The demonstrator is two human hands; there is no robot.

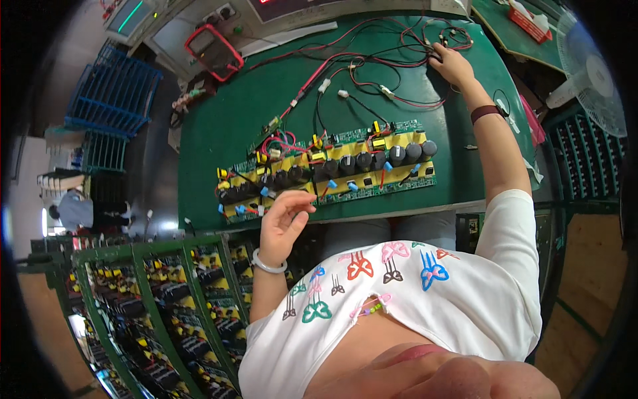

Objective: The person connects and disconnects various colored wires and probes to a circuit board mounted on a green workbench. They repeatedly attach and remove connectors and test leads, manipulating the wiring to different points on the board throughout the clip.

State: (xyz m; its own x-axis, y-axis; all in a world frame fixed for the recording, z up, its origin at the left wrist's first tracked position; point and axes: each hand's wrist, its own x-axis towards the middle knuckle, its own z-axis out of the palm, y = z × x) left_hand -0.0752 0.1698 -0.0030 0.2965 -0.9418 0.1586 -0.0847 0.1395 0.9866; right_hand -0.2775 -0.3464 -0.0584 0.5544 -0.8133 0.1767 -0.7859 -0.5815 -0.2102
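Note:
My right hand [453,66] reaches to the far right of the green bench mat, its fingers closed on a black cable [430,56] in a tangle of red and black leads. Close to my body, my left hand [286,223] hovers by the near edge of the circuit boards [372,189], fingers loosely bent and apart, holding nothing. The boards lie in a row, carrying dark round capacitors, yellow parts and blue-tipped wires. A white connector [343,94] on a black lead lies just beyond them. What exactly sits under my right fingertips is partly hidden.
A red-framed meter [214,54] stands at the back left of the green bench [219,120]. Green racks [136,292] full of boards stand at lower left, blue racks [109,93] farther off. A fan [591,78] is at right. Another person [74,210] is far left.

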